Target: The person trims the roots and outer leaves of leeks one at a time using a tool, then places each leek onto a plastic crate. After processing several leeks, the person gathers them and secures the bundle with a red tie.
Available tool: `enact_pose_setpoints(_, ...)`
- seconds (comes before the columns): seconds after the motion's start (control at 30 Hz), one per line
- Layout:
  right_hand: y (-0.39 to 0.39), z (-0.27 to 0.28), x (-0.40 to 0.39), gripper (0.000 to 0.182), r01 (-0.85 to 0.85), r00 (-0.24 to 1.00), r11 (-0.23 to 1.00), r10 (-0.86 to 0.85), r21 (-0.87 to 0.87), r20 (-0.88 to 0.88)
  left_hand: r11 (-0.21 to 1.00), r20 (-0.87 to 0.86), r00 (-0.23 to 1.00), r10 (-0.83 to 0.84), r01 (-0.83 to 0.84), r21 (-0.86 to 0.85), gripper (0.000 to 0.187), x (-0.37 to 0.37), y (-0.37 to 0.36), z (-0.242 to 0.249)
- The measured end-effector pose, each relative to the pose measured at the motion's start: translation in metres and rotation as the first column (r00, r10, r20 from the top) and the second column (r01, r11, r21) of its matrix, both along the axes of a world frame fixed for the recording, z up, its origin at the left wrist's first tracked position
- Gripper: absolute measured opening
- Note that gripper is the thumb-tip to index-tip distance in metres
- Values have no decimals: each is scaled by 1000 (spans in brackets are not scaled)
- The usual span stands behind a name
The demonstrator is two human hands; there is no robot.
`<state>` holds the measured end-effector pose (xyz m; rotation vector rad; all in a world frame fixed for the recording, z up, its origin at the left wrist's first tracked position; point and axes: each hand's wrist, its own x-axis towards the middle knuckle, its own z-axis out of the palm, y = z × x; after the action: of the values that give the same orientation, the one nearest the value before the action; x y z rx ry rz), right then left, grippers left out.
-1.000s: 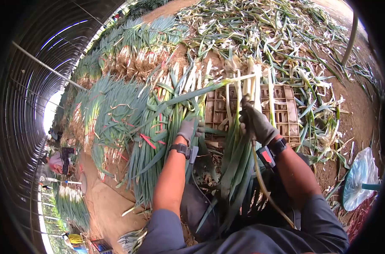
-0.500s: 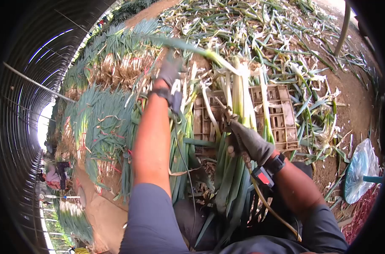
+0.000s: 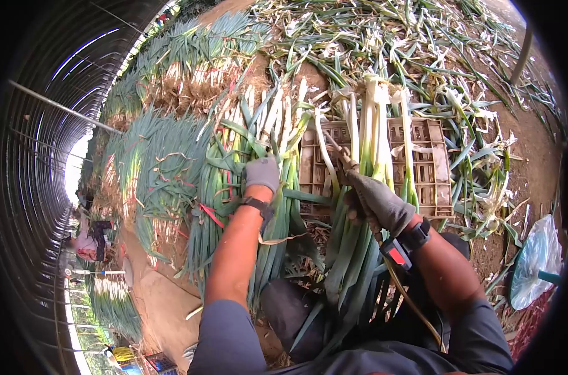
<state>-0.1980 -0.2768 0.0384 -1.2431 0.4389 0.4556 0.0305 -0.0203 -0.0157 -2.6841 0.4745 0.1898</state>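
Note:
My left hand, in a grey glove, is closed around the leaves of a green onion on the pile to the left of the crate; its fingertips are hidden. My right hand, also gloved, grips an air gun with a thin nozzle pointing away from me. A hose runs from it toward my body. Under and beside this hand, several thick green onions lie with pale stems across a brown plastic crate and leaves toward my lap.
Tied bundles of green onions lie in rows at the left. Peeled-off leaves cover the ground beyond the crate. At the right stands a clear plastic bag over a blue-green object. A metal pole crosses the far left.
My left hand has come down toward me from beyond the pile. The green onion that was blurred in the air is no longer there. My right hand still holds the air gun.

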Motion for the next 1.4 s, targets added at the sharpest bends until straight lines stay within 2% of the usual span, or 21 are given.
enact_pose_setpoints(0.13, -7, 14, -2, 58, 37, 996, 998, -33, 47, -82, 973, -54, 997, 61, -71, -221, 41, 3, 1, 74)
enact_pose_setpoints(0.17, -8, 16, -4, 59, 50, 995, 997, -44, 60, -93, 921, -3, 1000, 22, -22, -389, 47, 1, 6, 81)
enact_pose_setpoints(0.27, -7, 13, -7, 59, 91, 996, 991, -89, 93, -28, 770, -254, 960, 114, -247, -589, 50, 5, 1, 111)
enact_pose_setpoints(0.3, -8, 11, -7, 59, 97, 995, 990, -93, 105, -39, 694, -191, 981, 32, -159, -702, 45, 14, 6, 109)
enact_pose_setpoints(0.37, -7, 6, -4, 58, 99, 994, 987, -93, 130, -54, 547, -380, 925, 3, -319, -774, 39, 2, -22, 162)
enact_pose_setpoints(0.43, -3, 1, -4, 59, 135, 990, 982, -127, 131, -69, 592, -270, 963, 28, -233, -772, 37, 18, -50, 206)
enact_pose_setpoints(0.5, 1, -17, -3, 59, 198, 980, 963, -197, 185, -25, 409, -103, 986, -131, -41, -912, 35, 58, -67, 235)
enact_pose_setpoints(0.53, 3, -14, -1, 59, 191, 981, 970, -190, 149, -21, 202, -135, 980, -144, -104, -974, 36, 64, -78, 252)
enact_pose_setpoints(0.57, 3, -10, -1, 60, 190, 982, 975, -189, 115, -18, -23, -17, 933, -360, -27, -999, 54, 84, -85, 252)
enact_pose_setpoints(0.73, -3, 10, -1, 59, 78, 996, 996, -76, 44, -52, 458, -33, 998, -53, -5, -889, 66, 68, -69, 210)
enact_pose_setpoints(0.77, -4, 14, -3, 58, 46, 999, 999, -46, 25, -24, 617, -32, 999, -16, -15, -787, 63, 63, -54, 187)
enact_pose_setpoints(0.8, -4, 15, -4, 57, 12, 1000, 1000, -12, 3, 3, 778, -147, 980, 132, -194, -597, 55, 23, -55, 185)
enact_pose_setpoints(0.83, -2, 9, -2, 56, -2, 1000, 1000, 2, 1, 31, 884, -129, 977, 169, -208, -419, 61, 23, -35, 140)
enact_pose_setpoints(0.9, 2, -6, 0, 54, -26, 996, 1000, 26, -9, 88, 930, -226, 963, 148, -213, -299, 45, 26, 16, 52)
enact_pose_setpoints(0.97, 3, 6, -4, 54, -45, 994, 996, 52, -73, 99, 908, -282, 934, 219, -301, -290, 45, -15, 24, 28)
enact_pose_setpoints(1.07, 2, 11, -5, 54, -103, 990, 989, 112, -105, 83, 950, -62, 983, 173, -183, -252, 66, -38, 15, 2)
enact_pose_setpoints(1.13, 2, 19, -6, 54, -144, 988, 982, 150, -120, 45, 934, -99, 968, 232, -250, -254, 69, -40, 13, -1)
enact_pose_setpoints(1.2, 14, -3, -2, 53, -34, 992, 998, 28, 48, 119, 910, -197, 937, 288, -332, -248, 74, -37, 14, 0)
enact_pose_setpoints(1.23, 12, -24, 2, 58, -120, 977, 991, 108, 52, 186, 914, -172, 944, 282, -319, -251, 76, -45, 12, 8)
enact_pose_setpoints(1.37, 5, 14, -7, 59, -103, 990, 992, 110, -70, 91, 755, -347, 932, 105, -302, -582, 60, -39, 26, -20)
enact_pose_setpoints(1.4, 12, -8, -1, 59, -45, 990, 999, 46, -15, 130, 696, -365, 930, 50, -295, -655, 59, -41, 30, -21)
